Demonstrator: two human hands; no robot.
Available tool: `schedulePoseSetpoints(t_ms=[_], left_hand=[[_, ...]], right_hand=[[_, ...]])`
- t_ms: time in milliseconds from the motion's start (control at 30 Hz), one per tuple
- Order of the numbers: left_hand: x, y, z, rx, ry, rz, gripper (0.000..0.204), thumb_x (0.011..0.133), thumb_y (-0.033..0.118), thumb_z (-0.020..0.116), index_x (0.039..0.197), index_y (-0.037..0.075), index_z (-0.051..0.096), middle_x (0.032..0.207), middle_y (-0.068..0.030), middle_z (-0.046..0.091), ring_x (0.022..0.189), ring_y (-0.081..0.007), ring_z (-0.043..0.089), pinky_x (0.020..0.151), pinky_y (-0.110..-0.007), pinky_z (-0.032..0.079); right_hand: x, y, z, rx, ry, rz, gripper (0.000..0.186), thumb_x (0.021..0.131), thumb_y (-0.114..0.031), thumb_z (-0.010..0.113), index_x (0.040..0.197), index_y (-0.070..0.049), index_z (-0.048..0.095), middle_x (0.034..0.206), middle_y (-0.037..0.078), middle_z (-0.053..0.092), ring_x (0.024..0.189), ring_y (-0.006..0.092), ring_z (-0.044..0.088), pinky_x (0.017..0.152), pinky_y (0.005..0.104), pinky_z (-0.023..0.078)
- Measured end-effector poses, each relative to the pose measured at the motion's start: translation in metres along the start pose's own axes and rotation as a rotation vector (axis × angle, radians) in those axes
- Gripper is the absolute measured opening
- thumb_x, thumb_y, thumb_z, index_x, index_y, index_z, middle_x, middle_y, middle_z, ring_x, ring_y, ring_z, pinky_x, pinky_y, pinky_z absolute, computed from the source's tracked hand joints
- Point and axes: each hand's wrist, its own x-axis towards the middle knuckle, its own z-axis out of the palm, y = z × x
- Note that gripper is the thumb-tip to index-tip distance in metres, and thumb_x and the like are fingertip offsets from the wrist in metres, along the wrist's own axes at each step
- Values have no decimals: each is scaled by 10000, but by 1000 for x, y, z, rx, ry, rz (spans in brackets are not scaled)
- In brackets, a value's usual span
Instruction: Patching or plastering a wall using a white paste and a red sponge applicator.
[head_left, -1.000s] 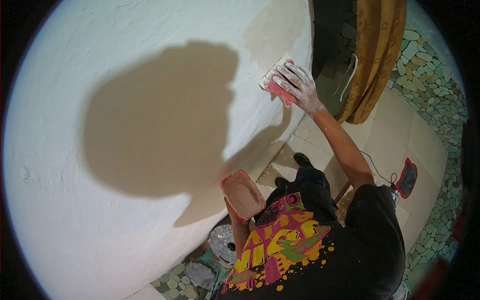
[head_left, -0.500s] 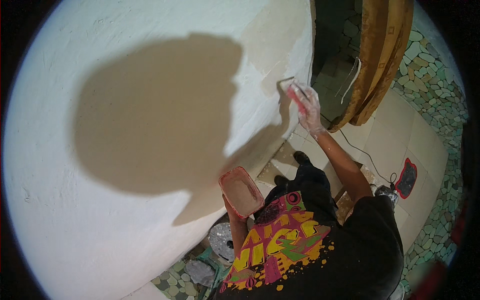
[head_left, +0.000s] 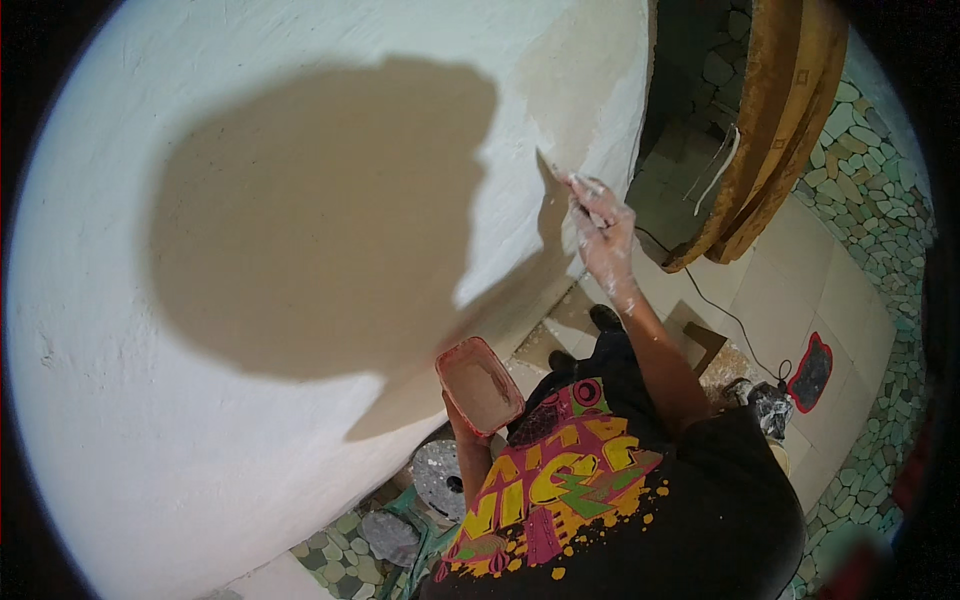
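1 putty spreader (head_left: 559, 173), pinched by the right hand's (head_left: 605, 225) fingers, points up-left toward the wall (head_left: 320, 260); the left hand (head_left: 463, 418) supports a red-rimmed tub (head_left: 502, 371), finger spread hidden.

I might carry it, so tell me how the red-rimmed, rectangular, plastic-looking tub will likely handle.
The tub is probably stiff: it looks unbent in the left hand. The beige paste inside likely adds weight, and might shift if tilted.

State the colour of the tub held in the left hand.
The tub is red, with pale smears, showing best in the head view.
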Motion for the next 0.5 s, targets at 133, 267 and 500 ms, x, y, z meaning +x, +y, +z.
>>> schedulePoseSetpoints(t_ms=[133, 267, 500], left_hand=[[4, -6, 2, 22, -15, -21, 590, 981, 547, 474, 1410, 141, 498, 1359, -83, 583, 1188, -293, 595, 959, -484, 527], [10, -16, 3, 38, -22, -35, 591, 982, 547, 473, 1412, 142, 496, 1361, -83, 582, 1191, -294, 594, 962, -486, 525], [11, -25, 7, 63, -21, -42, 593, 982, 547, 472, 1416, 143, 491, 1363, -83, 580, 1195, -296, 591, 968, -488, 522]], right_hand=[[-13, 10, -14, -85, -172, -93, 388, 880, 89, 579, 1239, -31, 669, 1289, 130, 629, 1213, 228, 584, 1013, 313, 465], [-4, 15, -36, -416, -302, -434, 459, 840, -2, 679, 1287, -95, 645, 1330, 120, 615, 1242, 306, 576, 1027, 404, 467], [66, 60, -92, -940, -244, -966, 618, 774, -210, 733, 1370, -231, 569, 1444, 62, 517, 1289, 320, 515, 1060, 482, 432]])
